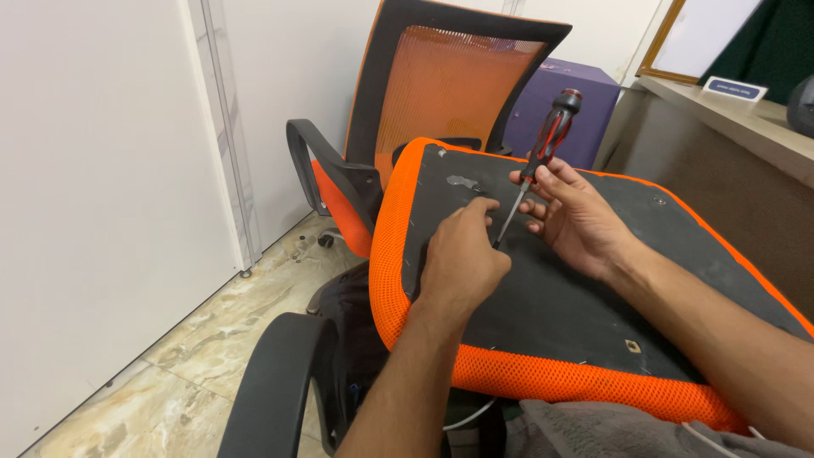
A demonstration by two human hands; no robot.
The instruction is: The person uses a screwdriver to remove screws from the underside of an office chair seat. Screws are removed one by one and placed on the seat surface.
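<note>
Standing tilted, screwdriver (538, 161) points down-left, handle up-right.

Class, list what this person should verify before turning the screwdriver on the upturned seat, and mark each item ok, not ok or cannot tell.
1. Right hand grips the screwdriver shaft: ok.
2. Left hand steadies near the tip: ok.
3. Tip seated in a screw head: cannot tell, fingers hide it.
4. Seat cushion lies underside up, black panel exposed: ok.
5. Handle held for turning: not ok, it stands free above the fingers.
</note>
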